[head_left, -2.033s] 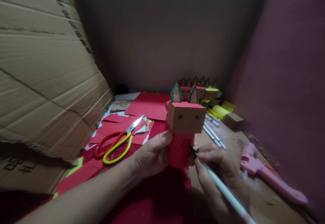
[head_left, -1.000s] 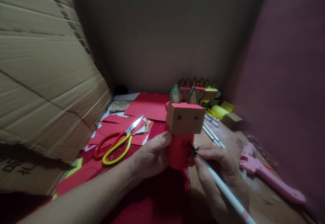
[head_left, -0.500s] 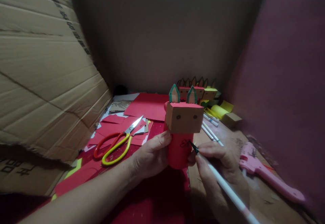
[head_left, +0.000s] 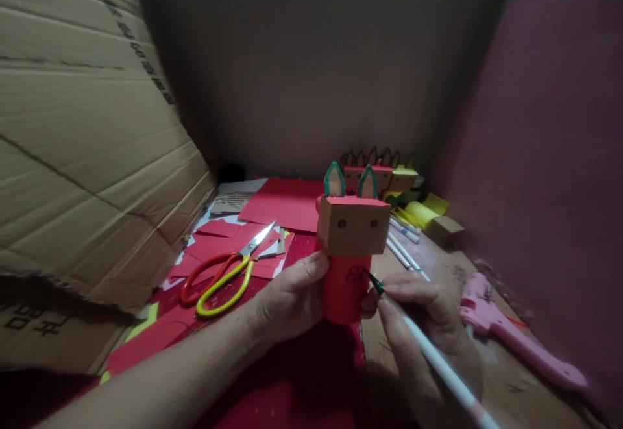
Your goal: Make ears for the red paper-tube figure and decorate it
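My left hand (head_left: 299, 293) is wrapped round the left side of a paper animal figure (head_left: 343, 302), holding it upright. The figure has a red paper tube body, a box-shaped cardboard head (head_left: 359, 237) with two drawn eyes, and two green-edged pointed ears (head_left: 334, 180). In my right hand (head_left: 428, 331) is a white felt-tip pen (head_left: 433, 354), pinched near its dark tip. The tip meets the red tube at the right end of a small dark curly drawing (head_left: 356, 276). Some right-hand fingers also rest by the tube's right edge.
Scissors (head_left: 233, 273) with red and yellow handles lie left on red paper pieces (head_left: 209, 247). A pink glue gun (head_left: 511, 331) lies right on cardboard. Behind stand similar figures (head_left: 382, 172), a yellow paper one (head_left: 428, 211) and several pens (head_left: 406, 250). A large cardboard sheet (head_left: 87, 156) rises left.
The pen tip has shifted slightly right along the tube, and the curly drawing has gained a little more line. My left hand and the figure stay nearly still.
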Tool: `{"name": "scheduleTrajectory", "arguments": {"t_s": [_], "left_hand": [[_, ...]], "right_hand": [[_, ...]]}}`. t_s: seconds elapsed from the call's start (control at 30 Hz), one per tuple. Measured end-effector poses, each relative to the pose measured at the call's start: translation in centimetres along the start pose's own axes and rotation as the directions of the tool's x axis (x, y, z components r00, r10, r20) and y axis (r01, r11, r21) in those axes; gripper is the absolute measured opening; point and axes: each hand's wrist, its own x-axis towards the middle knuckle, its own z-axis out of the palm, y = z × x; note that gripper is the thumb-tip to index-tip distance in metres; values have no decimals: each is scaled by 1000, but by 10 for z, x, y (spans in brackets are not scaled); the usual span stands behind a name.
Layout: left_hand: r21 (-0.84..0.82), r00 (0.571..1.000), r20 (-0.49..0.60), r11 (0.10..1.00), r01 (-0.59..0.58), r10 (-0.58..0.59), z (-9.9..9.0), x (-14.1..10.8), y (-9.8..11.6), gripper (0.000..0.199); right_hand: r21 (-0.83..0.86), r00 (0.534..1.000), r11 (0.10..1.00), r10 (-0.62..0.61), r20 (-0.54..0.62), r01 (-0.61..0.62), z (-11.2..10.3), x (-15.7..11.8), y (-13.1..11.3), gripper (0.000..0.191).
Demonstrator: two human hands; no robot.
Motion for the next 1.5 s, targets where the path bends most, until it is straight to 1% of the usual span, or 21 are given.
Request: {"name": "scheduleTrajectory", "arguments": {"t_s": [0.17,0.33,0.43,0.5,0.67,0.87,1.13,1.3,1.5], "left_hand": [[19,998,-59,1000,6,-5,-3,-2,-1,40],[7,996,-88,1000,11,-11,-4,-3,-2,41],[3,995,-102,1000,9,-9,-4,-3,-2,39],[7,996,-94,1000,4,-3,-4,-3,-2,39],[29,997,-74,1000,5,-3,-4,-1,-2,41],[16,999,-53,1000,-1,2,-4,-2,-2,41],[13,999,-42,1000,-9,9,-7,-4,-3,42],[-1,999,-50,1000,-4,4,-5,-4,-3,41],[-3,997,-80,1000,0,0,-5,-3,-2,38]], "right_hand": [[-26,999,999,-29,15,29,-2,-1,2,25],[-62,999,998,-11,45,14,-3,-2,3,25],[-67,999,997,-29,23,31,-2,-2,2,25],[-69,1000,997,-28,7,28,-1,-1,2,27],[-51,999,998,-41,11,41,1,-1,4,28],[-21,1000,1000,2,1,-2,0,-2,4,25],[-53,1000,998,-21,0,21,0,-1,3,27],[-66,1000,998,0,-7,0,0,0,2,24],[-82,1000,996,-23,15,24,1,1,4,25]]}}
